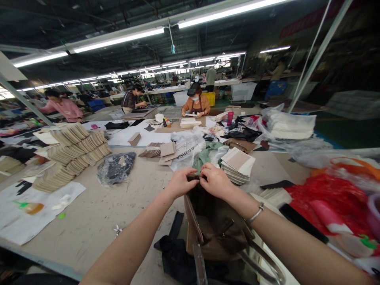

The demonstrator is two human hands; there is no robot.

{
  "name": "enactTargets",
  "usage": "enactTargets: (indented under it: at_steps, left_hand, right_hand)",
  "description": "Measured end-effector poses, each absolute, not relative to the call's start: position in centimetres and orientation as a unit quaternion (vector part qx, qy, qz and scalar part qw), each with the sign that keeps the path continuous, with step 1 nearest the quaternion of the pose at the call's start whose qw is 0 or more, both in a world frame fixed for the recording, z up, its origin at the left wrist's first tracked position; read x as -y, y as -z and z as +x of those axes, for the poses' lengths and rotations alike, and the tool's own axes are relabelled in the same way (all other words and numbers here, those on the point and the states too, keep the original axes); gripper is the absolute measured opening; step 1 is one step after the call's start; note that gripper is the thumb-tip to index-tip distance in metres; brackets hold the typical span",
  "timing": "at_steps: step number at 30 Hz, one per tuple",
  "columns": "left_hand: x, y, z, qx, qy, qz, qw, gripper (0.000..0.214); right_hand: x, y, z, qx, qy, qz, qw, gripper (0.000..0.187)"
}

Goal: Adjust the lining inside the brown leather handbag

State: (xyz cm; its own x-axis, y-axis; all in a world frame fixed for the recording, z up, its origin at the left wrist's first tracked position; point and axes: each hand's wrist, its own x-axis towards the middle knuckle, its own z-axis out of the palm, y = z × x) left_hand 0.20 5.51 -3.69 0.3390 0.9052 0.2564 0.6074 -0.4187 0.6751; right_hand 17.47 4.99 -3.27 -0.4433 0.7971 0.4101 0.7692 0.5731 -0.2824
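Observation:
A dark brown handbag [218,225] stands in front of me on the work table [97,217], its handles hanging toward me. My left hand [180,183] and my right hand [215,180] are both closed in a pinch on the far top edge of the bag, thumbs nearly touching. A silver bracelet [255,214] sits on my right wrist. Dark fabric [175,251] lies under the bag at its left.
Stacks of tan card pieces [75,148] fill the left of the table, a black plastic-wrapped bundle [115,168] lies nearer. White card stack [237,164], green cloth and plastic bags sit behind the bag. Red plastic bags [329,202] lie right. Other people work at far tables.

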Motion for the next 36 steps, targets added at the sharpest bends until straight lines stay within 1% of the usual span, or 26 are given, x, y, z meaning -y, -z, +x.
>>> enactTargets:
  at_steps: [3, 8, 11, 15, 20, 27, 36]
  left_hand:
    - [-5.77, 3.69, 0.52, -0.492, -0.310, 0.776, 0.244, 0.021]
    - [-5.92, 3.86, 0.87, -0.522, -0.315, 0.749, 0.259, 0.017]
    - [-5.90, 4.20, 0.83, -0.515, -0.342, 0.740, 0.266, 0.018]
    - [-5.67, 4.25, 0.67, -0.492, -0.381, 0.750, 0.225, 0.013]
    - [-5.41, 3.62, 0.65, -0.472, -0.366, 0.783, 0.172, 0.010]
    - [-5.30, 3.55, 1.08, -0.501, -0.342, 0.779, 0.155, 0.005]
    - [-5.24, 3.74, 1.28, -0.547, -0.329, 0.759, 0.131, 0.008]
  right_hand:
    - [-4.96, 3.17, 17.52, 0.849, -0.033, -0.462, 0.255, 0.010]
    - [-4.96, 2.95, 17.56, 0.850, -0.036, -0.462, 0.253, 0.011]
    - [-5.14, 2.92, 17.70, 0.855, -0.040, -0.452, 0.251, 0.011]
    - [-5.49, 2.93, 18.10, 0.868, -0.055, -0.428, 0.244, 0.011]
    - [-5.70, 2.87, 18.38, 0.880, -0.061, -0.410, 0.234, 0.012]
    - [-5.44, 2.81, 18.16, 0.863, -0.055, -0.442, 0.237, 0.010]
    - [-5.35, 3.00, 17.85, 0.849, -0.054, -0.461, 0.254, 0.009]
